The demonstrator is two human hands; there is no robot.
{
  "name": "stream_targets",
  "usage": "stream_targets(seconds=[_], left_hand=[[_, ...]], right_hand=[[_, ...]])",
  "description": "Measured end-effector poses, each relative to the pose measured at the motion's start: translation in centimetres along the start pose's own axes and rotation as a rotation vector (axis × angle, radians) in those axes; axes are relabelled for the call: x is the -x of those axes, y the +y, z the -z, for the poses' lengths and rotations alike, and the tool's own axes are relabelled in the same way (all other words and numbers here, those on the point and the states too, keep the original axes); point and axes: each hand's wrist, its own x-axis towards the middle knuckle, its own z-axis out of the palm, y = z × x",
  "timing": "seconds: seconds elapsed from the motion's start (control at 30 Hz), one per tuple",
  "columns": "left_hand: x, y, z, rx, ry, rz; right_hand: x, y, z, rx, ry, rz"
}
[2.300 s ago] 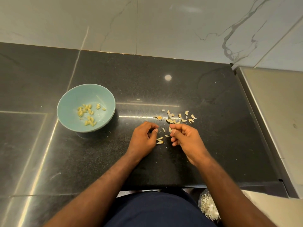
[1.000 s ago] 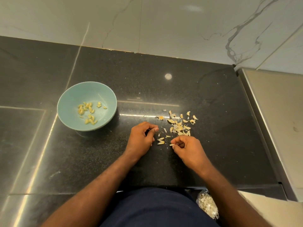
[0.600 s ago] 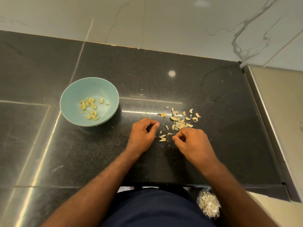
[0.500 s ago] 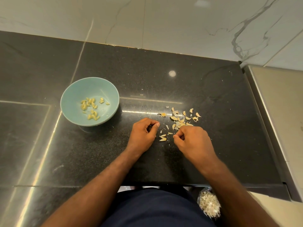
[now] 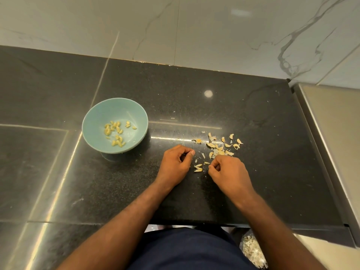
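Husks lie scattered on the black table at about twelve o'clock from the right hand, a loose heap of pale split shells. A few more pieces lie in the gap between the two hands. At ten o'clock from the left hand sits a light blue bowl, and a small clutch of whole pods lies in its bottom, well apart from the heap. By my reckoning the shelling is well under way but not finished: a fair number of shells are opened and dropped, and the pods in the bowl wait their turn.

Both hands rest low on the table with fingers curled in. The left grip is closed, thumb tip pressed against the forefinger, and whatever may be inside is hidden from where I stand. The right grip is drawn in tight too, thumb and forefinger nearly meeting just beside the loose pieces. I cannot tell whether a pod or a bit of shell sits between them. A clear bag of pale shreds shows below the table edge at five o'clock.
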Motion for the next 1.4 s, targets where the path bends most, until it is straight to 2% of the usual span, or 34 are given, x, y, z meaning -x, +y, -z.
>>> stream_targets(seconds=[0.2,0.37,0.5,0.67,0.97,1.4], left_hand=[[0.2,0.0,-0.2,-0.035,-0.053,-0.046],[-0.4,1.6,-0.8,0.047,-0.161,-0.002],[-1.0,3.5,-1.8,0.283,-0.249,0.096],[-2.2,4.6,-2.0,0.497,-0.295,0.262],[-4.6,6.7,-1.3,0.661,-0.490,0.321],[-4.7,6.9,0.4,0.571,-0.384,0.299]], right_hand=[[-0.3,0.4,-0.7,-0.198,0.058,0.009],[-0.5,0.8,-0.5,-0.547,0.088,-0.004],[-0.5,0.9,-0.1,-0.769,0.120,-0.041],[-0.4,1.1,1.1,-0.878,0.192,-0.086],[-0.7,1.3,3.1,-0.965,0.299,-0.072],[-0.9,0.0,3.4,-0.815,0.279,0.022]])
